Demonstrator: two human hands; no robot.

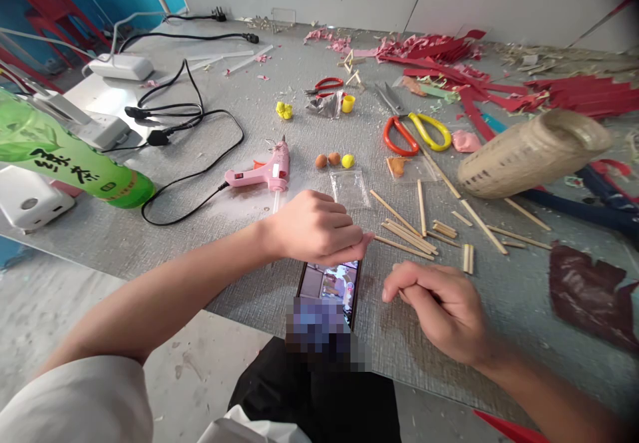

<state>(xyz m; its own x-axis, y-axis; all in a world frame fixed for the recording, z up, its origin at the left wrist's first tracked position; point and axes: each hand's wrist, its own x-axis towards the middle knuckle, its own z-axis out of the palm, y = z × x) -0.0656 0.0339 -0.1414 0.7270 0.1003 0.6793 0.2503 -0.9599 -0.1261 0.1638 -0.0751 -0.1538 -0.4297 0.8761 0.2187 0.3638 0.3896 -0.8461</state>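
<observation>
My left hand (317, 227) hovers over the top end of a phone (329, 287) lying on the grey mat, fingers curled together and pinched toward a thin wooden stick; what it grips is hidden. My right hand (439, 306) rests on the mat to the right of the phone, fingers loosely curled inward with nothing visible in them. Several wooden sticks (407, 233) lie just beyond both hands. A pink glue gun (262, 171) sits to the left of my left hand, beside a small clear plastic bag (349, 187).
A green bottle (64, 160) lies at the left edge by power strips and black cables (190, 124). Scissors with red and yellow handles (417, 134), small clay balls (333, 159), a woven basket (529, 153), red paper scraps (479, 77) and a dark sheet (589, 293) lie around.
</observation>
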